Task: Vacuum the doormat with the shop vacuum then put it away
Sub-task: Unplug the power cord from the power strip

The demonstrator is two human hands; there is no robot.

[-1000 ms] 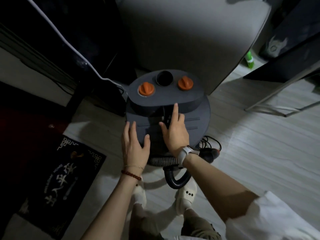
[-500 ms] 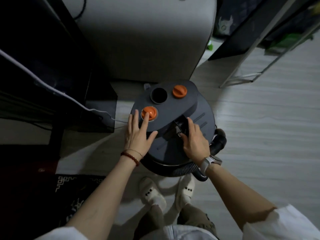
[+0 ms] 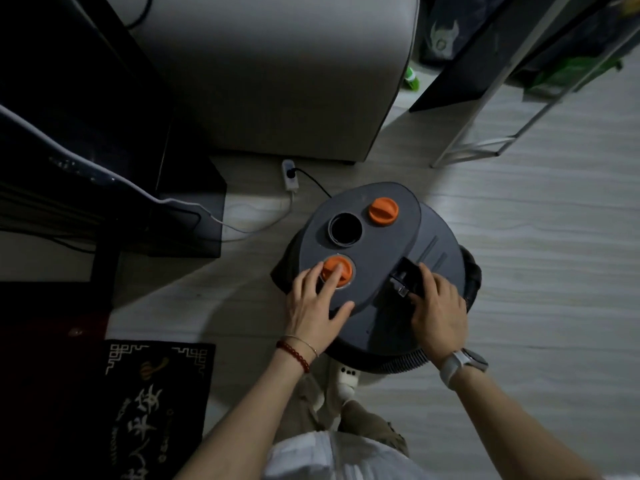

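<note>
The shop vacuum (image 3: 377, 268) stands on the floor (image 3: 536, 254) right in front of my feet, just beside the grey sofa (image 3: 277, 74). My left hand (image 3: 317, 306) lies flat on the vac's lid w/ fingers straight, fingertips on the near orange knob (image 3: 337, 270). My right hand (image 3: 438, 311) curls round the black handle latch (image 3: 408, 275) at the lid's middle. A second orange knob (image 3: 383, 211) and an open round port (image 3: 345, 229) sit on the lid's far side. The ribbed hose (image 3: 398, 363) wraps the vac's near edge. The doormat (image 3: 152, 407) lies left of the vac, apart from it. A power strip (image 3: 290, 174) lies btw. vac and sofa.
</note>
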